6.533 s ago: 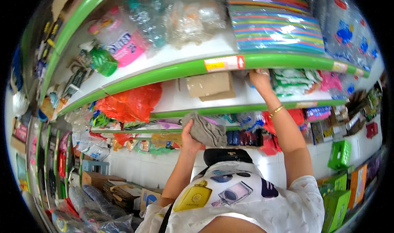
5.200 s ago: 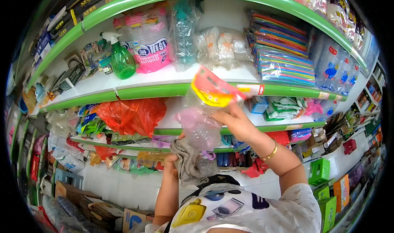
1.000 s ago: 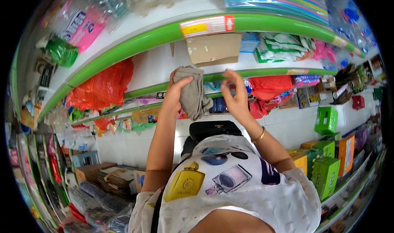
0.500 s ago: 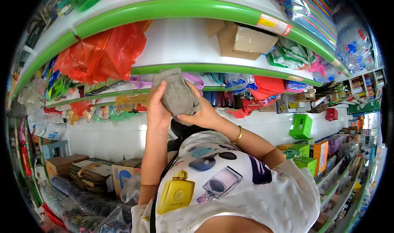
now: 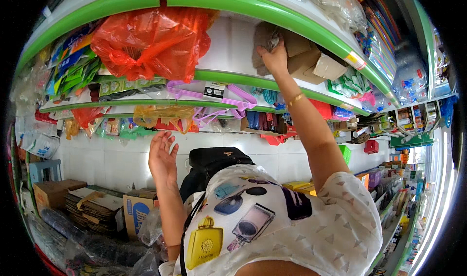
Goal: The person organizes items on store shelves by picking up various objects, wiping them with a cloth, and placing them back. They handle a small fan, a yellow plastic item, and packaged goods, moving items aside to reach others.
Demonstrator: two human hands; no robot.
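My right hand reaches up onto the shelf, with its fingers closed on a folded grey cloth. The cloth rests on the white shelf board against the left side of an open cardboard box. Part of the cloth is hidden behind the hand. My left hand hangs in the air below the shelves, holding nothing, its fingers apart and slightly curled. Purple plastic hangers lie on the level below, above and to the right of it.
A large red plastic bag bulges over the shelf edge at left. Green-edged boards separate the shelf levels. A black bag hangs at my front. Flattened cardboard and boxes stand on the floor behind at left; a stocked rack runs along the right.
The grey cloth, held in both hands before, is now up on the shelf by the box under my right hand. My left hand has let go and dropped lower. The view has shifted.
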